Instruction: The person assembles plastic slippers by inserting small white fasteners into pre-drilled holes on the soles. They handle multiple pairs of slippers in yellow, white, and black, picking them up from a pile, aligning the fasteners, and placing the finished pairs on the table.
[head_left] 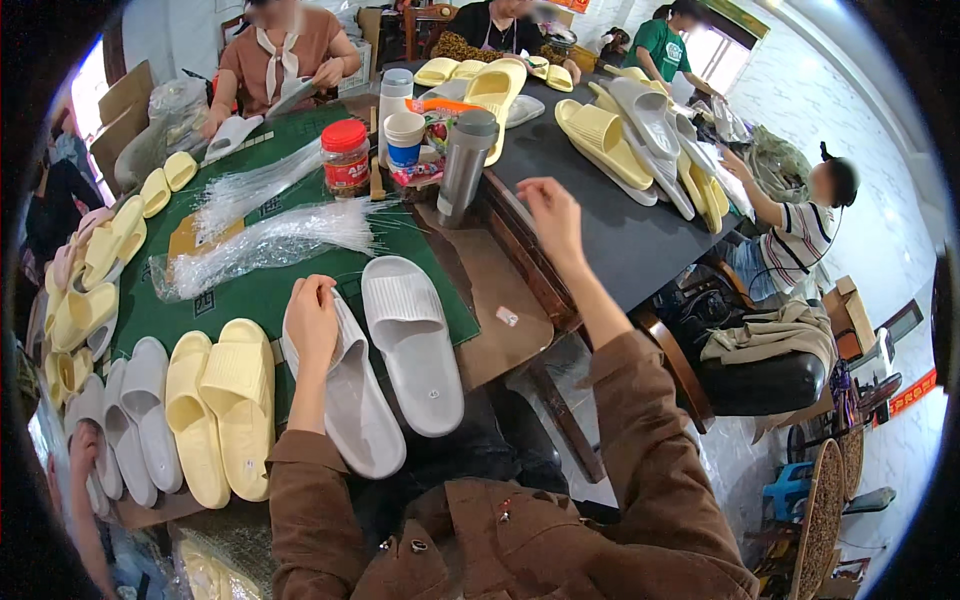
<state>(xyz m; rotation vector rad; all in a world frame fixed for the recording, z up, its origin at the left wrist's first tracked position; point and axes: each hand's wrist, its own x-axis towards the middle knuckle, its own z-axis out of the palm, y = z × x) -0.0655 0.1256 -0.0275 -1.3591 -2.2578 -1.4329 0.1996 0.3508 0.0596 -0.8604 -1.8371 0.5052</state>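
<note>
My left hand point(313, 325) is closed at the strap and toe of a grey slipper point(362, 425), its fingertips curled near the far end. Beside it, a second grey slipper point(415, 350) lies sole down at the table's near edge, a small round sticker on its heel. My right hand point(553, 222) is raised over the wooden seam between the tables, fingers bent together; anything in them is too thin to make out. Beyond the slippers lie bundles of clear plastic ties point(275, 250), partly in a plastic bag.
Yellow slippers point(237, 410) and grey slippers point(140, 420) line the left edge. A steel thermos point(467, 165), a red-lidded jar point(345, 160) and a paper cup point(404, 140) stand mid-table. More slippers pile on the dark table point(545, 215). Several people work around; a black chair point(760, 380) stands right.
</note>
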